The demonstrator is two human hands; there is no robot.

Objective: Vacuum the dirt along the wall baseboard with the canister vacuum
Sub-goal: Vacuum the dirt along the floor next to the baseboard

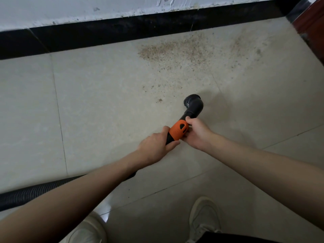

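Observation:
A black vacuum nozzle [193,105] with a round brush head points toward the wall, held above the pale tiled floor. An orange collar [178,131] joins it to the black handle. My left hand [156,146] grips the handle just behind the collar. My right hand [198,133] pinches the nozzle tube where it meets the collar. A patch of brown dirt [175,50] lies on the tiles beside the black baseboard [122,30], some way beyond the brush head. Scattered specks [158,99] lie nearer the nozzle.
The ribbed black hose [26,193] runs off to the left under my left forearm. My two white shoes [205,216] stand at the bottom. A dark red door frame [313,20] stands at the right corner. The white wall [87,7] above the baseboard is chipped.

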